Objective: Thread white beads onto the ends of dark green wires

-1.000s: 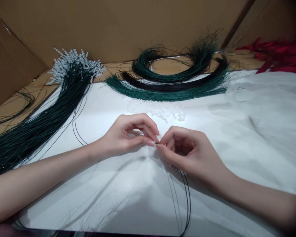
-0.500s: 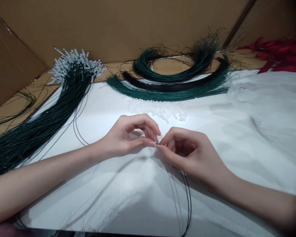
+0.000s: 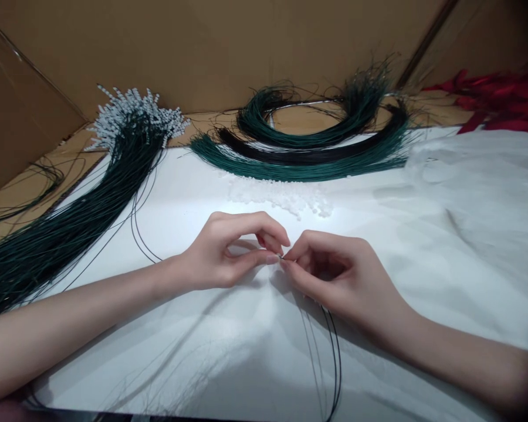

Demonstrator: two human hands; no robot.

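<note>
My right hand [image 3: 338, 266] pinches a thin dark cord [image 3: 337, 369] near its end. The rest of that cord hangs in a loop below the palm, down to the table's near edge. Facing it, my left hand [image 3: 235, 249] has its thumb against the cord's tip, with the index finger curved above. Whatever lies between the left fingers is too small to make out. Just beyond both hands is a spread of small white beads [image 3: 281, 196] on the white board [image 3: 185, 193].
On the left lies a thick bundle of dark green cords [image 3: 110, 193] with white beaded ends [image 3: 132, 114]. Curved bundles of green and black cords [image 3: 299, 167] lie at the back. A clear plastic bag [image 3: 479, 193] and red ribbons [image 3: 506, 102] are on the right. Cardboard walls [image 3: 211, 53] stand behind.
My left hand has dropped slightly, and its index fingertip sits a little farther right. The right hand keeps its pinch on the cord almost unmoved.
</note>
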